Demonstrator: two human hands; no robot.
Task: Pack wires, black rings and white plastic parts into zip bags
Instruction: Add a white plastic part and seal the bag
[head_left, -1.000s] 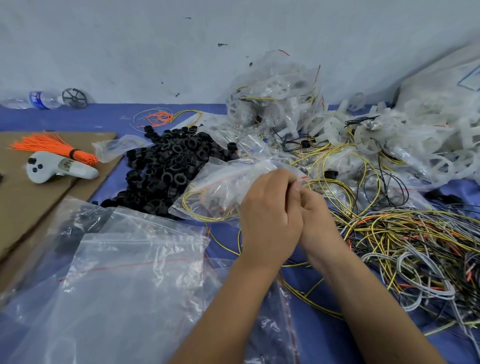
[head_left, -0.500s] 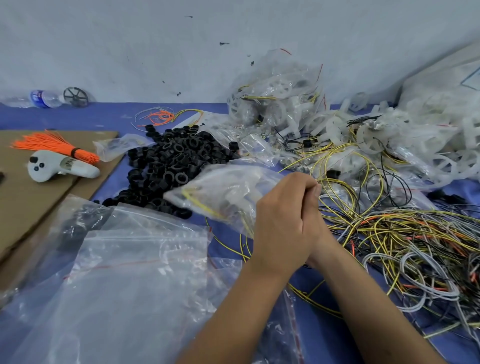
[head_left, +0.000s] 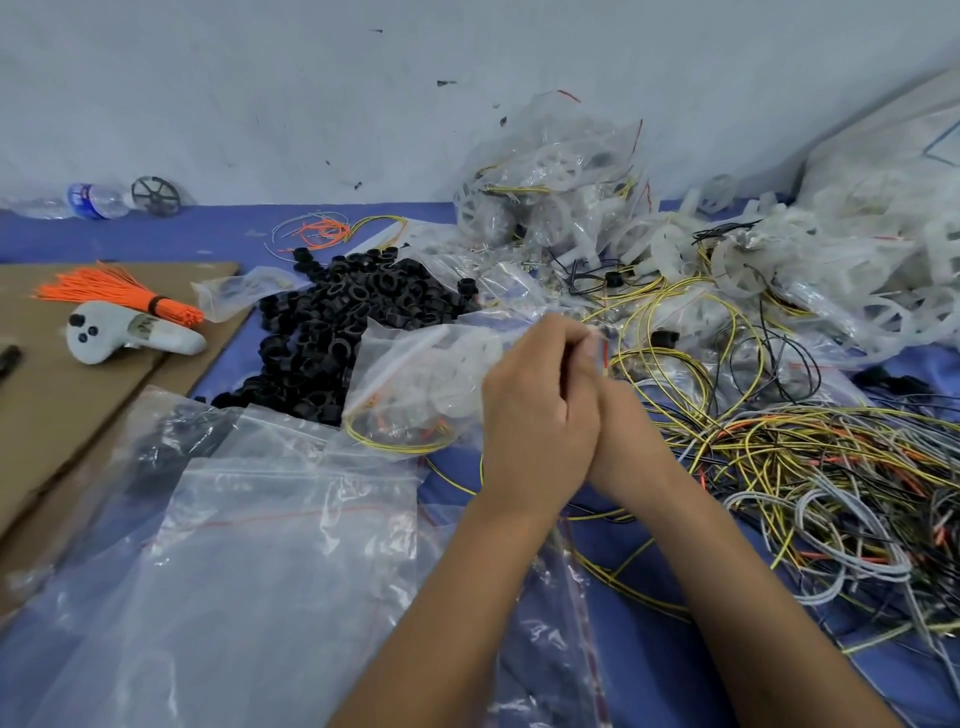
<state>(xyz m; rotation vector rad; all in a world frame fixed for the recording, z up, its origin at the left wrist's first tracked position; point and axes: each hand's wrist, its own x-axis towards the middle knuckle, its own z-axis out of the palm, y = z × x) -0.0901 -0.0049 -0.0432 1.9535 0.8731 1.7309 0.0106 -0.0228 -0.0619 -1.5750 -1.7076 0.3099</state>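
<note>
My fingers (head_left: 571, 338) on both hands pinch the top edge of a filled zip bag (head_left: 426, 384), left hand (head_left: 540, 415) pressed against right hand (head_left: 618, 415). Bag hangs left over black rings (head_left: 337, 322). Wires (head_left: 805, 467) right, blue surface (head_left: 649, 623), white wall (head_left: 260, 93) behind.

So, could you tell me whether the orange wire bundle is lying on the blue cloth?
No, the orange wire bundle lies on the brown cardboard.
</note>
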